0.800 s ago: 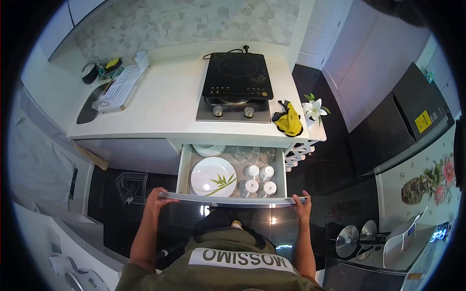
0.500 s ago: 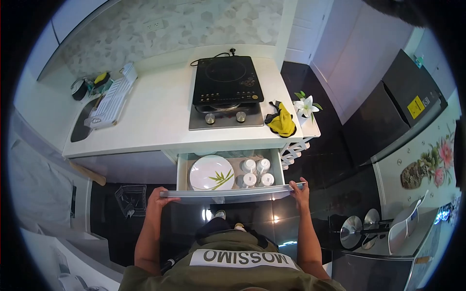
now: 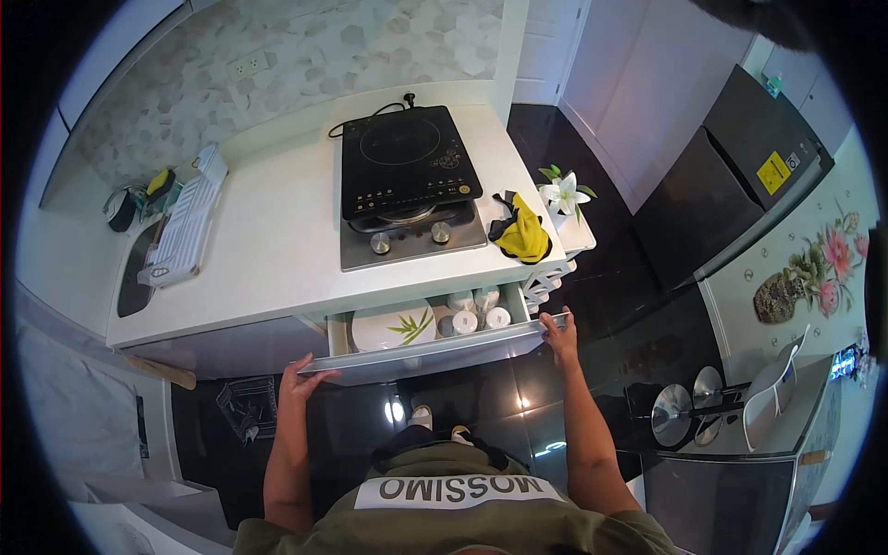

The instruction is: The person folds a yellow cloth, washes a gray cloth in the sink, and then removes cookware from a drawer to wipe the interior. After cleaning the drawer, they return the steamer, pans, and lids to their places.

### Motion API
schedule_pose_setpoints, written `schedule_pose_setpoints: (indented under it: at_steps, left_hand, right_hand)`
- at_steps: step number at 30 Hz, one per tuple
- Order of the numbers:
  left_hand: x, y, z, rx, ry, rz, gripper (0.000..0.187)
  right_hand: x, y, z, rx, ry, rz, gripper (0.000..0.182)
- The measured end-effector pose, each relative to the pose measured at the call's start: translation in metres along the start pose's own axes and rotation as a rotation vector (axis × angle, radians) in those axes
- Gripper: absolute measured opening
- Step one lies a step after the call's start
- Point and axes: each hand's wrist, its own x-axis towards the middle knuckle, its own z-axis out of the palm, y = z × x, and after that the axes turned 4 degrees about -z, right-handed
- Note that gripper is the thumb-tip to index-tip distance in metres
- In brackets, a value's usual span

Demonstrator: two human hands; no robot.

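A pulled-out drawer [image 3: 444, 354] with a grey front panel juts from under the counter. My left hand [image 3: 303, 379] is closed on the left end of its front, the thumb lying along the outer face. At the other end, my right hand [image 3: 561, 340] has its fingers hooked over the top edge. Inside lies a stack topped by a white plate [image 3: 375, 327] with a green leaf print. Several white cups [image 3: 498, 318] stand upside down to the right of it, partly hidden by the counter.
On the white counter [image 3: 268, 240] a black induction cooktop [image 3: 402, 153] rests over a steel stove [image 3: 412, 240]. A yellow and black cloth [image 3: 523, 231] lies to its right. A white dish rack [image 3: 185, 227] stands by the sink [image 3: 137, 273]. A grey refrigerator [image 3: 721, 185] stands at right.
The drawer has slid partway inward, so less of the plate and cups shows. Both hands have moved with its front, and the camera view has tilted.
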Motion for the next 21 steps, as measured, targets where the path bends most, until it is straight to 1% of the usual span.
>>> schedule_pose_setpoints:
  at_steps: [2, 3, 5, 6, 8, 9, 10, 11, 12, 13, 15, 16, 17, 18, 19, 20, 21]
  left_hand:
    - [0.005, 0.004, -0.002, -0.035, -0.104, -0.053, 0.066]
    - [0.013, 0.007, -0.007, -0.032, -0.105, -0.059, 0.066]
    - [0.032, 0.015, -0.016, -0.036, -0.208, -0.029, 0.079]
    - [0.031, 0.015, -0.011, -0.033, -0.207, -0.035, 0.079]
    - [0.03, 0.013, 0.002, -0.177, -0.085, -0.028, 0.09]
    - [0.034, 0.014, 0.003, -0.173, -0.083, -0.033, 0.09]
    - [0.038, 0.015, 0.004, -0.188, -0.129, -0.01, 0.091]
    - [0.042, 0.015, 0.005, -0.203, -0.175, 0.011, 0.092]
    - [0.046, 0.015, 0.006, -0.198, -0.174, 0.003, 0.092]
    - [0.05, 0.015, 0.008, -0.198, -0.184, 0.032, 0.092]
    - [0.058, 0.011, 0.01, -0.194, -0.191, 0.056, 0.091]
    - [0.064, 0.005, 0.011, -0.242, -0.143, 0.066, 0.079]
    - [0.07, -0.002, 0.012, -0.289, -0.096, 0.075, 0.067]
    - [0.089, -0.015, -0.003, -0.09, -0.186, 0.168, 0.029]
    - [0.09, -0.042, 0.014, -0.055, -0.15, 0.107, 0.007]
    - [0.138, -0.06, -0.015, 0.023, -0.212, 0.087, 0.012]
    - [0.097, -0.096, 0.043, 0.116, -0.163, -0.11, 0.018]
  right_hand:
    - [0.004, -0.003, 0.008, 0.021, 0.02, -0.013, 0.086]
    - [0.007, -0.006, 0.012, 0.045, 0.035, -0.03, 0.089]
    - [0.02, -0.005, 0.017, 0.04, 0.036, -0.021, 0.089]
    - [0.024, -0.005, 0.019, 0.036, 0.028, -0.013, 0.089]
    - [0.031, -0.004, 0.024, 0.053, 0.01, -0.019, 0.087]
    - [0.032, -0.009, 0.029, 0.072, -0.013, -0.027, 0.084]
    - [0.033, -0.014, 0.034, 0.073, -0.006, -0.027, 0.084]
    - [0.033, -0.018, 0.04, 0.206, 0.023, -0.037, 0.083]
    - [0.036, -0.016, 0.042, 0.339, 0.053, -0.048, 0.083]
    - [0.041, -0.015, 0.044, 0.339, 0.061, -0.051, 0.083]
    - [0.052, -0.009, 0.051, 0.518, -0.006, -0.09, 0.089]
    - [0.056, -0.006, 0.052, 0.518, 0.002, -0.09, 0.089]
    - [0.061, -0.004, 0.051, 0.534, 0.003, -0.045, 0.086]
    - [0.064, -0.003, 0.051, 0.552, 0.006, 0.001, 0.084]
    - [0.067, -0.002, 0.049, 0.57, 0.012, 0.047, 0.082]
    - [0.063, -0.011, 0.053, 0.574, 0.025, 0.048, 0.082]
    - [0.056, -0.032, 0.061, 0.348, 0.227, -0.192, 0.073]
